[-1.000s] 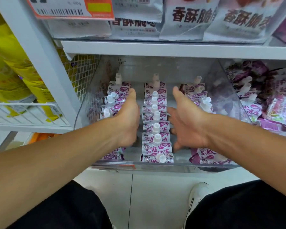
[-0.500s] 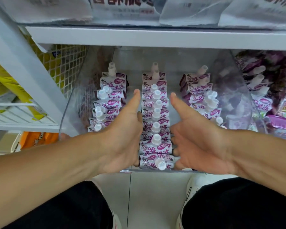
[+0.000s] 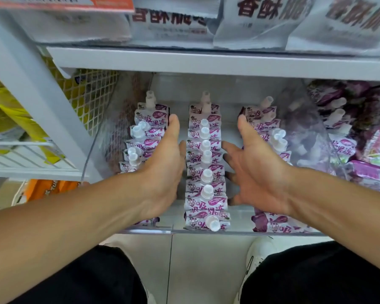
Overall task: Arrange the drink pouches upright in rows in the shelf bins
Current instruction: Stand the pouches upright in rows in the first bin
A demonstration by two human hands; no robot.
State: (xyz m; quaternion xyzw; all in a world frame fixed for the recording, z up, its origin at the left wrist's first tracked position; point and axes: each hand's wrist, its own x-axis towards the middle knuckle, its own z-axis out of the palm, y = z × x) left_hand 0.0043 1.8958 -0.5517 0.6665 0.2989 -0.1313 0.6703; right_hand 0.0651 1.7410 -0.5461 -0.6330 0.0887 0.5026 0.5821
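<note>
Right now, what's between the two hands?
Head view: the middle row of pouches stands between the left hand and right hand, both open.

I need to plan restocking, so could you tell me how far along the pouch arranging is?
Done: the middle row of purple-and-white spouted pouches stands upright. In hand: open left hand and right hand flank it. Left: the right row has a gap and a fallen front pouch.

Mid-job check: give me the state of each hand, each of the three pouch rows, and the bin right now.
left hand: open, beside the middle row's left side
right hand: open, fingers spread, right of the middle row
middle row: upright, tidy line
left row: upright, partly hidden
right row: leaning; front pouch lying flat
clear bin: on shelf, holds three rows
</note>
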